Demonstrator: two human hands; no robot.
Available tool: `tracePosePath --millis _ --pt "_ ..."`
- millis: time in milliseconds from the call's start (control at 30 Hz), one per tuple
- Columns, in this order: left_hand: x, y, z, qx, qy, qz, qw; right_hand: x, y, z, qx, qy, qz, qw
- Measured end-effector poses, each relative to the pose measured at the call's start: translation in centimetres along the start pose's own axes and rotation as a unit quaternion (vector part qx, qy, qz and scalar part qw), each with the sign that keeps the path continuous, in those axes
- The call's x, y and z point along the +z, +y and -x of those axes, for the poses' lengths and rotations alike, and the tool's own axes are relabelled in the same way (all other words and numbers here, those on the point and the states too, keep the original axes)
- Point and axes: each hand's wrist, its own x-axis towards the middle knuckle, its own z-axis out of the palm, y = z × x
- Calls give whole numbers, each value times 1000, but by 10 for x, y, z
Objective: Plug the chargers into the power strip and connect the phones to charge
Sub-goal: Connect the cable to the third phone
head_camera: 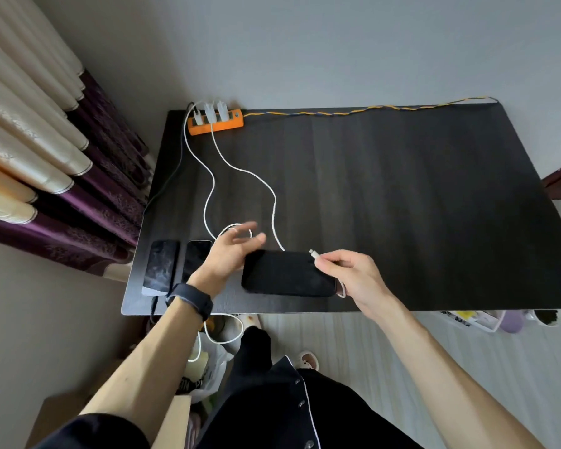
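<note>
An orange power strip (pixel 215 122) lies at the table's far left corner with white chargers (pixel 215 111) plugged into it. White cables (pixel 274 202) run from them toward me. My right hand (pixel 348 273) pinches the connector end of a white cable (pixel 313 253) just above a black phone (pixel 287 273) lying near the front edge. My left hand (pixel 230 252) hovers with fingers spread at that phone's left end; whether it touches is unclear. Two more dark phones (pixel 161 267) (pixel 197 256) lie side by side at the front left, the second partly hidden by my wrist.
The dark wooden table (pixel 418 205) stands against a grey wall. A yellow and blue twisted cord (pixel 363 110) runs along its back edge. Curtains (pixel 55 163) hang on the left. Bags and small items sit on the floor below the front edge.
</note>
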Motion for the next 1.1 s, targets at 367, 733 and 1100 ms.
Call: tracePosePath --millis 367,733,1100 --pt "80 -31 24 -102 -4 244 964 26 15 3 67 125 -172 975" --pt "55 -23 17 -183 53 406 894 36 10 38 -93 124 96 983" --pt "51 -24 26 -180 6 376 909 43 21 33 -130 145 188 963"
